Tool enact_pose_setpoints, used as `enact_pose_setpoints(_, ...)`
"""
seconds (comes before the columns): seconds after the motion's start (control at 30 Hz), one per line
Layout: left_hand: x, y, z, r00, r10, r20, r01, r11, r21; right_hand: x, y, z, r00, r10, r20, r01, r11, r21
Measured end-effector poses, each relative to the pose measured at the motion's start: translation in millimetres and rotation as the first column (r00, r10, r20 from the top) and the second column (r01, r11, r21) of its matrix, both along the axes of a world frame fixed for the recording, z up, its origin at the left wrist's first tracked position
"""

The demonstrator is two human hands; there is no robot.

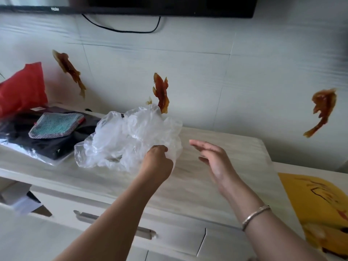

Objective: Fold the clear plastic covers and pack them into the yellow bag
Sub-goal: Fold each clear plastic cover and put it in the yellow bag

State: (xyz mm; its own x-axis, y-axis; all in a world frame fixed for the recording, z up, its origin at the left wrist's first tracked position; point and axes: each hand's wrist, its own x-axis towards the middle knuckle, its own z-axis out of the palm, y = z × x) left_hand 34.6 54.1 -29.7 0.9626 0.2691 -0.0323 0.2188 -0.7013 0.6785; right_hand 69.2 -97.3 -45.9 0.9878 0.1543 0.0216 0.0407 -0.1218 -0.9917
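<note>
Lower right of frame: yellow bag (318, 210), flat on the cabinet top (188, 185). Centre: right hand (216, 162), fingers straight, holding nothing; left hand (158, 164) pinching 1 crumpled plastic cover (128, 136). Advice: right hand should catch the opposite edge, spread flat, then fold.

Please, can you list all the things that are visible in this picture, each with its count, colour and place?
clear plastic cover: 1, transparent, crumpled on the cabinet top, centre
yellow bag: 1, yellow with red marks, lower right
cabinet: 1, pale wood grain, across the middle
red bag: 1, red, far left by the wall
black clothing: 1 pile, black, left on the cabinet
mesh pouch: 1, grey and teal, on the black clothing
fish stickers: 3, brown, on the wall
television: 1, black, top edge
bracelet: 1, silver, right wrist
left hand: grips the plastic cover
right hand: open, beside it
</note>
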Motion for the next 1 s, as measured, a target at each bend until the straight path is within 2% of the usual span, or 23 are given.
enact_pose_setpoints(0.1, 3.5, -12.8, 1.1, 1.0, 0.028, -0.001, -0.028, 0.999, -0.022, -1.1, -26.8, 6.1, 0.999, -0.033, -0.002, 0.033, 0.998, -0.054)
enact_pose_setpoints(0.23, 5.7, -26.3, 3.2, 0.996, 0.079, 0.048, -0.075, 0.993, -0.095, -5.8, -37.2, -1.8, 0.996, 0.011, -0.09, -0.022, 0.993, -0.118)
enact_pose_setpoints(0.37, 5.1, -35.6, 7.6, 0.987, 0.066, 0.144, -0.024, 0.961, -0.274, -5.2, -36.0, -1.6, 0.978, -0.008, -0.21, 0.027, 0.996, 0.085)
enact_pose_setpoints(0.43, 2.8, -41.5, 12.4, 0.989, 0.037, 0.145, 0.03, 0.901, -0.432, -6.4, -41.0, -0.1, 0.97, 0.023, -0.243, 0.018, 0.986, 0.165)
enact_pose_setpoints(0.53, -0.1, -51.0, 19.5, 0.991, -0.061, 0.117, 0.12, 0.779, -0.615, -10.4, -51.6, 0.7, 0.978, 0.048, -0.204, -0.022, 0.991, 0.129)
enact_pose_setpoints(0.7, -2.0, -68.7, 25.1, 0.975, -0.194, 0.108, 0.2, 0.55, -0.811, -13.0, -71.4, 8.6, 0.991, -0.05, -0.121, 0.043, 0.997, -0.065)
enact_pose_setpoints(0.8, -4.5, -77.2, 26.9, 0.979, -0.176, 0.101, 0.169, 0.435, -0.884, -18.3, -86.9, 18.8, 0.989, -0.115, -0.093, 0.115, 0.993, -0.004)
enact_pose_setpoints(0.83, -4.2, -79.7, 26.7, 0.985, -0.156, 0.08, 0.141, 0.437, -0.888, -20.9, -92.5, 22.9, 0.989, -0.112, -0.097, 0.116, 0.992, 0.04)
enact_pose_setpoints(0.9, -2.4, -85.5, 25.1, 0.996, -0.089, 0.019, 0.062, 0.51, -0.858, -24.2, -104.1, 28.3, 0.989, -0.077, -0.124, 0.089, 0.992, 0.093)
enact_pose_setpoints(1.0, -2.8, -97.5, 17.3, 0.993, -0.113, -0.024, 0.045, 0.574, -0.817, -27.6, -115.6, 27.8, 0.987, -0.078, -0.139, 0.083, 0.996, 0.027)
